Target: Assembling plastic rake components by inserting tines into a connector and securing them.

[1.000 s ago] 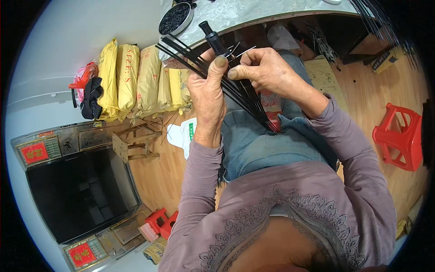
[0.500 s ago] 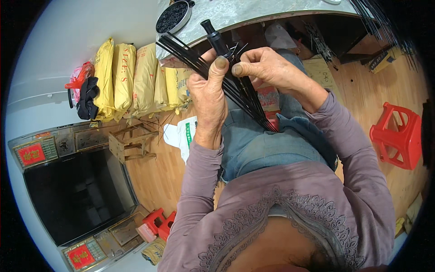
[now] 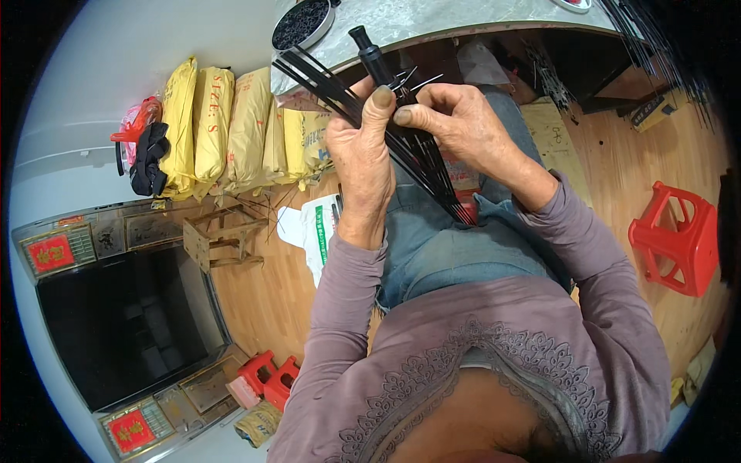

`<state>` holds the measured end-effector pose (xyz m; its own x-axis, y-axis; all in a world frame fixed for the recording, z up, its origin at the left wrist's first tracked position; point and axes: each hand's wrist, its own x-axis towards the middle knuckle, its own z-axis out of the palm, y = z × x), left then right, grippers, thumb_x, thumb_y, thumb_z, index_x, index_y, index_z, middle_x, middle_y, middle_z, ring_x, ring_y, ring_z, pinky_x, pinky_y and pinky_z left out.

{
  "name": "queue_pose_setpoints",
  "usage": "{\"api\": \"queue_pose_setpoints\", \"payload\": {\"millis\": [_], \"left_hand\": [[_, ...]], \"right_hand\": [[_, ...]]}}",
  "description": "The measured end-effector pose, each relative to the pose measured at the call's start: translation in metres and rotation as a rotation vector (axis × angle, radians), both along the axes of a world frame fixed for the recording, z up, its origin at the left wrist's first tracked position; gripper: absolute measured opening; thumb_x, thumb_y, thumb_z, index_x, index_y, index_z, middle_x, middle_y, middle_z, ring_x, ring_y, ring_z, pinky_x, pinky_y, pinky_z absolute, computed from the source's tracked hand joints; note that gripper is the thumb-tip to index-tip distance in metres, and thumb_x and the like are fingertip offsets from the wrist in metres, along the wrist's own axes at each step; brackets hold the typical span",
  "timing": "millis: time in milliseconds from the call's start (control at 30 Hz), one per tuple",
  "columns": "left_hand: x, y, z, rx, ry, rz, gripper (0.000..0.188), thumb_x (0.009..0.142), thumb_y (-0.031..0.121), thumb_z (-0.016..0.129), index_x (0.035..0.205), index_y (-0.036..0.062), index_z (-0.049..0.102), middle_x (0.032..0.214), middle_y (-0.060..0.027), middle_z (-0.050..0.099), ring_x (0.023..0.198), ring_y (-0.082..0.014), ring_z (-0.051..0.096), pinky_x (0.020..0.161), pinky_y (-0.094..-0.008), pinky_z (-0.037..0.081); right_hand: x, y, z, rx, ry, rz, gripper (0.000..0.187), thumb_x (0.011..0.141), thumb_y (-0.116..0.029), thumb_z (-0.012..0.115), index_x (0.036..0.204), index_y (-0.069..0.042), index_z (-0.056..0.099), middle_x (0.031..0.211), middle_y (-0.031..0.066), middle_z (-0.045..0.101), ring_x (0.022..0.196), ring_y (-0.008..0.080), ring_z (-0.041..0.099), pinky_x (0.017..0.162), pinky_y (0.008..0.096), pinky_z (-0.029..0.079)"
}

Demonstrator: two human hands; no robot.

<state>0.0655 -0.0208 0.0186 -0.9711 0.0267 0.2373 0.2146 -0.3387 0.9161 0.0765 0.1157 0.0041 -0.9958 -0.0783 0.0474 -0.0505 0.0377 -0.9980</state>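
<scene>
Above denim (image 3: 455,258), left fingers (image 3: 377,110) grip black rods (image 3: 425,171), right fingers (image 3: 421,117) seemingly too; yellow sacks (image 3: 210,147) bear red lettering (image 3: 215,96).

Thin black rods (image 3: 432,181), bunched, slanting, stepped black tube (image 3: 372,58), tilted beside them

Yellow sacks (image 3: 210,127) along wall, red stool (image 3: 676,238), dark television screen (image 3: 131,324).

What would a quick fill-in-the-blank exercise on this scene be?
The left hand holds rods coloured mostly ____.
The stool at the far right is ____.
The sacks stand toward the picture's ____ side.
The jeans are ____.
Missing words: black; red; left; blue.
</scene>
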Motion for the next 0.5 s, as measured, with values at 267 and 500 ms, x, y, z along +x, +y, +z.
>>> {"api": "queue_pose_setpoints", "payload": {"millis": [267, 500], "left_hand": [[0.002, 0.000, 0.002, 0.013, -0.026, 0.005, 0.033, 0.086, 0.015, 0.072, 0.111, -0.0029, 0.062, 0.096, -0.0066, 0.066, 0.084, -0.0112, 0.061, 0.077, -0.0244, 0.050], [-0.001, -0.006, -0.005, 0.099, -0.067, -0.023, 0.033, 0.084, 0.013, 0.074, 0.111, -0.0011, 0.062, 0.098, -0.0068, 0.066, 0.084, -0.0123, 0.062, 0.078, -0.0247, 0.050]], "right_hand": [[-0.012, 0.010, -0.002, -0.095, -0.070, 0.146, 0.039, 0.080, -0.038, 0.076, 0.076, -0.001, 0.067, 0.061, 0.0010, 0.058, 0.056, 0.0083, 0.055, 0.048, 0.0245, 0.045], [-0.016, 0.010, -0.009, -0.145, -0.125, 0.190, 0.041, 0.079, -0.037, 0.077, 0.063, -0.005, 0.057, 0.060, -0.0005, 0.054, 0.055, 0.0086, 0.055, 0.049, 0.0250, 0.047]]}}
